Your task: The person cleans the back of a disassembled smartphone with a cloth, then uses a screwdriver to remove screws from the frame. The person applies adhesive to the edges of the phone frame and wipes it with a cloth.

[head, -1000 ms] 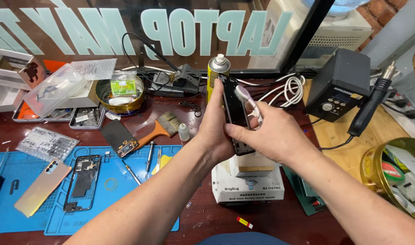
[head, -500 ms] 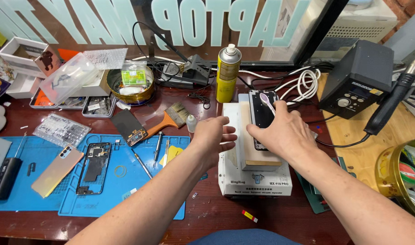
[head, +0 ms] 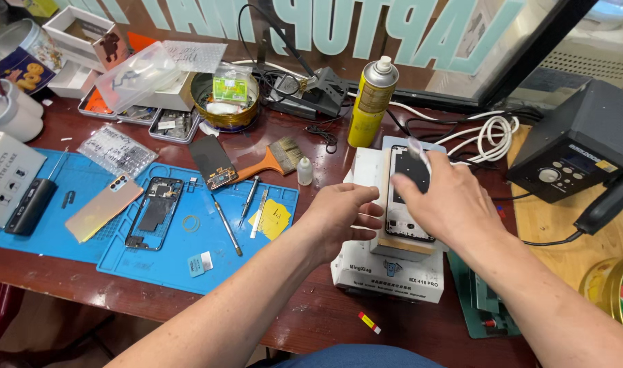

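Observation:
A dark phone body (head: 408, 204) lies flat on the top plate of a white box-shaped machine (head: 386, 272). My right hand (head: 454, 208) rests over the phone's right side, with thumb and forefinger pinching a small clear film tab (head: 416, 146) above its upper end. My left hand (head: 342, 215) hovers just left of the machine with loosely curled, parted fingers, and it holds nothing.
A blue work mat (head: 189, 245) at left carries an opened phone frame (head: 154, 211), a gold back cover (head: 103, 208), tweezers and screwdrivers. A yellow spray can (head: 372, 102), a brush (head: 270, 160) and a small bottle (head: 304, 170) stand behind. A black soldering station (head: 584, 143) sits right.
A second ago both hands held the phone upright in the air. It now lies flat on the white machine; my left hand has let go and drawn left.

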